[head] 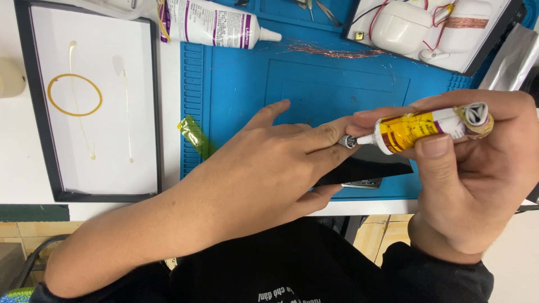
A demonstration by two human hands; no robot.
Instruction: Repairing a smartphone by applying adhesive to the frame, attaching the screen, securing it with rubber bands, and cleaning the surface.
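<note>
My right hand (pixel 477 174) grips a small rolled-up yellow and white glue tube (pixel 429 126), held level with its nozzle pointing left. My left hand (pixel 269 163) pinches the tube's small metal tip (pixel 349 141) between thumb and forefinger. Under both hands a flat black panel (pixel 370 165) lies on the blue work mat (pixel 314 84), partly hidden by my left hand. Its lower edge shows a strip of small parts.
A black-framed white tray (pixel 95 101) with a yellow ring and glue streaks lies at left. A large white glue tube (pixel 213 25) rests at the top. A green strip (pixel 196 134) sits at the mat's left edge. Copper wire (pixel 337 52) and a tray of white parts (pixel 426 28) sit top right.
</note>
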